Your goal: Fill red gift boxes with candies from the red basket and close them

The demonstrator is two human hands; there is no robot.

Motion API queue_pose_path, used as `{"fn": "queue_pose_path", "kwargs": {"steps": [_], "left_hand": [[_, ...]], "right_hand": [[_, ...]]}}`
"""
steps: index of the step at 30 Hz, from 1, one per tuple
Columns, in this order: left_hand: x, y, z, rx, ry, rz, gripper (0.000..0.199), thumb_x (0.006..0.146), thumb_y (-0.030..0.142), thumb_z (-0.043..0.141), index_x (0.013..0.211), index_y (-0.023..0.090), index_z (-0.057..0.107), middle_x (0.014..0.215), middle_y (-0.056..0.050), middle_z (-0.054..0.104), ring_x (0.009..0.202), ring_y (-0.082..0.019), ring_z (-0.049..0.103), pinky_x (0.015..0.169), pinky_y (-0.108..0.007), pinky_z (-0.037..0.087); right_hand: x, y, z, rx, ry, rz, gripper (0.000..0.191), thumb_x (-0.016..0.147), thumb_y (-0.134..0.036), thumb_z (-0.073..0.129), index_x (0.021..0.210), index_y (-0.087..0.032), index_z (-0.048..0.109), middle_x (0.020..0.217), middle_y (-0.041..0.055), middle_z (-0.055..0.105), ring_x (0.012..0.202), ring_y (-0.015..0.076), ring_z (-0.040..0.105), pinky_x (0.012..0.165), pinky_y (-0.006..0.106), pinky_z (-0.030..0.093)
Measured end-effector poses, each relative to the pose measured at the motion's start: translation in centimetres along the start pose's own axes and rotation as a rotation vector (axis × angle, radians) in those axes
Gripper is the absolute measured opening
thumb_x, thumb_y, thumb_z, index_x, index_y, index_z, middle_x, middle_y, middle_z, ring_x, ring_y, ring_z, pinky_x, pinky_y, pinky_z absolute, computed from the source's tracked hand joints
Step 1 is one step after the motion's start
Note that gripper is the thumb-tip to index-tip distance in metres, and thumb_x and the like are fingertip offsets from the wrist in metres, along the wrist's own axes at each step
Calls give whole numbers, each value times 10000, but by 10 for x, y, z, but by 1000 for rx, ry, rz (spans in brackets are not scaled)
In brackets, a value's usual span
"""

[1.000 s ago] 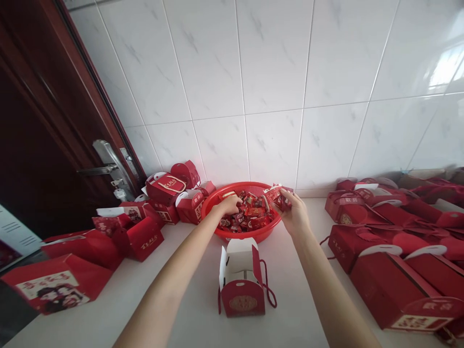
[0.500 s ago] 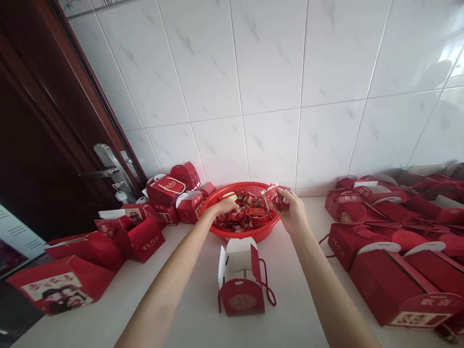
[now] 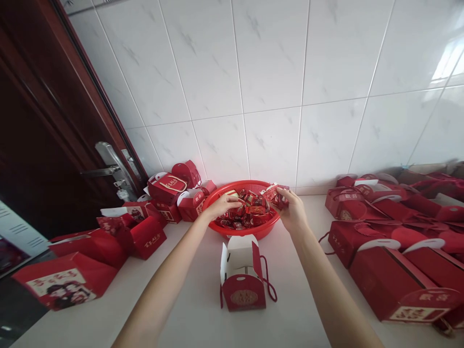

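Observation:
A red plastic basket [image 3: 253,235] full of wrapped candies [image 3: 255,210] stands against the tiled wall. Over its left part is my left hand [image 3: 222,207], fingers pressed together at the candies; what they pinch is too small to name. My right hand [image 3: 293,210], at the basket's right rim, is closed on several red candy packets [image 3: 275,195]. In front of the basket an open red box [image 3: 243,291] with a white inside and a dark red cord handle stands on the white table [image 3: 203,314].
Red gift boxes [image 3: 147,238] line the table's left side, some with flaps up. Many more red boxes [image 3: 395,280] are packed together on the right. A dark door with a metal handle [image 3: 105,171] is at the left.
My left hand has shifted slightly up and to the left over the candies. My right hand keeps its packets at nearly the same place. The view has tilted a little.

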State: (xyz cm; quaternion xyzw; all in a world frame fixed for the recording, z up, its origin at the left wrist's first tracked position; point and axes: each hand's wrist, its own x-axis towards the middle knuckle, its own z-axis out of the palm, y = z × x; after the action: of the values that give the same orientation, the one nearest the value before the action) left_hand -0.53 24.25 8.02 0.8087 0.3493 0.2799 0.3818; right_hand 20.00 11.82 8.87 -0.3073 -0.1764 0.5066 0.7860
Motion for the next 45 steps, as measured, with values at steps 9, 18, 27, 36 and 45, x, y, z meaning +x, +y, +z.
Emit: {"fn": "queue_pose_path", "kwargs": {"steps": [9,18,27,36,45], "left_hand": [[-19,21,22,-245,118,51,478,707,569,779,995,190,737,1097,-66,719,1002,-226,669,885,-348,525],[-56,63,35,-374,233,88,463,773,594,736,1052,228,786,1164,-82,747,1151,-294,642,887,-377,562],[-80,75,33,-308,300,182,337,812,485,740,959,185,776,852,-41,743,788,-191,677,751,-302,548],[-98,76,-6,-263,453,315,310,801,455,765,966,193,778,825,-19,723,594,-125,632,599,-249,543],[-108,81,8,240,556,729,184,909,222,664,1027,256,801,964,-55,696,836,-147,678,736,-265,581]], "right_hand": [[-1,3,0,-67,-43,-33,262,535,-220,861,638,-202,621,665,-26,684,629,139,657,546,246,576],[-23,1,15,-187,-325,-72,320,583,-334,903,801,-195,715,784,9,740,699,165,681,632,273,575],[-49,-2,19,-274,-406,-45,339,615,-388,918,815,-191,727,760,4,726,673,153,666,659,273,569],[-59,-25,12,-279,-223,-58,378,516,-370,956,753,-182,731,747,6,719,631,139,669,488,207,564],[-76,-9,29,-343,-332,21,430,555,-470,933,800,-172,743,791,10,695,712,149,650,521,232,619]]}}
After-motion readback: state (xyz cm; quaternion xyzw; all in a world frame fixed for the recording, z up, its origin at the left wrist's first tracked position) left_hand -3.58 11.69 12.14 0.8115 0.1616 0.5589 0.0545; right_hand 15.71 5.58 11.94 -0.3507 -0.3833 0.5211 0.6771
